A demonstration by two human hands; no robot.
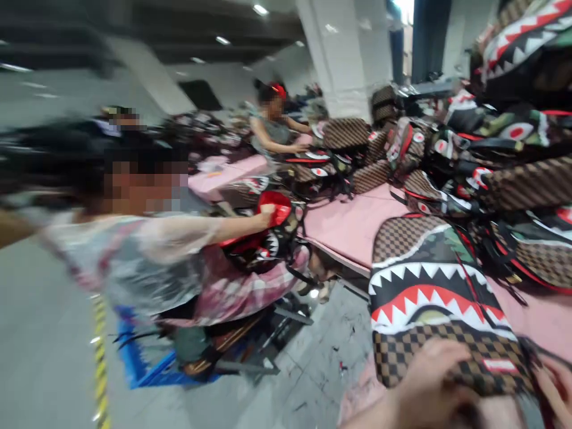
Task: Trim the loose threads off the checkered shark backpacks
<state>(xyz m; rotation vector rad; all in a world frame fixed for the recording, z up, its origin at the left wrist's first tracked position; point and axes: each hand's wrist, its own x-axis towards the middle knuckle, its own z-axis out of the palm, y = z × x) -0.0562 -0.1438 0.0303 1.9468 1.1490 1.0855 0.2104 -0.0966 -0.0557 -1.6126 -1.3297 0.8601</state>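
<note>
A backpack with a brown check pattern, a camouflage patch and a red-and-white shark-mouth print stands tilted in front of me at the lower right. Over its lower front lies my left hand; the fingers are bent and smeared by motion, so its grip is unclear. My right hand, partly cut off by the frame's edge, has its fingers closed at the bag's lower right side. Dark cord-like pulls hang across the printed front. The bag's back is hidden.
Pink-topped tables hold several similar backpacks, piled high at right. On the left a seated co-worker handles a red-lined bag. Another person works farther back. A blue crate sits on the floor near yellow-black tape.
</note>
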